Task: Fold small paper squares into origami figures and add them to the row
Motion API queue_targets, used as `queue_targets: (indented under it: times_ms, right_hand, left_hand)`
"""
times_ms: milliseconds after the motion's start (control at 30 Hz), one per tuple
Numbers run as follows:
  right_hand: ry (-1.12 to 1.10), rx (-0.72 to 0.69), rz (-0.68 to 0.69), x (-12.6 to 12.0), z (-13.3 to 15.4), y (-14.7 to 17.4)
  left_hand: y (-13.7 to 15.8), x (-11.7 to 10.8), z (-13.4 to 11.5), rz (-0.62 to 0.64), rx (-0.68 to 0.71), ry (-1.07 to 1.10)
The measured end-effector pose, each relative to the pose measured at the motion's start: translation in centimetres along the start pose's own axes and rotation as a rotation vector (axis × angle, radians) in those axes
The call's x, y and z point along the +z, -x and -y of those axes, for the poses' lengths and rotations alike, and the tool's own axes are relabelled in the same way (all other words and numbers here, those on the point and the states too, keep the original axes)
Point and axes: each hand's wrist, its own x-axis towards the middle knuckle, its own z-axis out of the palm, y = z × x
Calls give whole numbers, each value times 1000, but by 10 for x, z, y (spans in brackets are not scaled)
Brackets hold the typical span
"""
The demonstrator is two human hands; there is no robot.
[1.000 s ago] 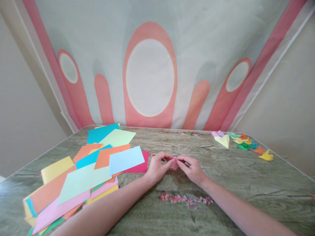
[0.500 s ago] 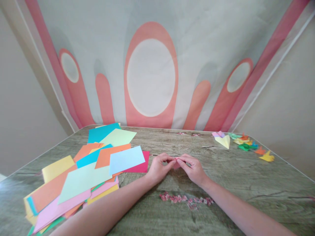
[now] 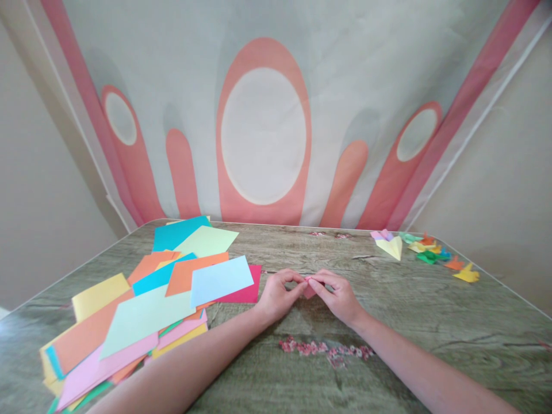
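Between my two hands, above the middle of the table, is a small folded piece of pink paper (image 3: pixel 309 291). My left hand (image 3: pixel 281 294) pinches its left side between thumb and fingers. From the other side my right hand (image 3: pixel 336 294) pinches it too, the thumb pointing in toward the left fingertips. Most of the paper is covered by the fingers, so its exact shape is hard to make out. Just left of my left hand lies a red sheet (image 3: pixel 253 287), partly under a pale blue sheet (image 3: pixel 222 282).
A spread pile of coloured paper sheets (image 3: pixel 146 316) covers the table's left side. At the far right sit several small folded paper figures (image 3: pixel 431 256) and a pale yellow folded paper plane (image 3: pixel 391 247). The wood-patterned table (image 3: pixel 409 322) has printed pink blossoms; a printed backdrop (image 3: pixel 263 132) stands behind it.
Both hands keep almost the same place and grip. Slightly more of the pink paper shows below the fingertips now.
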Motion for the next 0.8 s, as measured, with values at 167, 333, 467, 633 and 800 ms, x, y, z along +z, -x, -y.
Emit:
queue_targets:
  times_ms: [167,333,467,633,800]
  right_hand:
    - [10,16,-30,1,1,-1]
    - [32,31,-19,1,4,-1]
    - [39,33,-10,0,7,0]
    - [40,20,-1,0,9,0]
    - [-14,44,18,0,7,0]
  left_hand:
    - [1,1,0,14,8,-9]
    - [2,1,-2,4,-60,-60]
    - [1,2,-2,6,-122,-27]
    - [0,3,1,140,-148,-15]
    - [0,2,2,108,-180,-5]
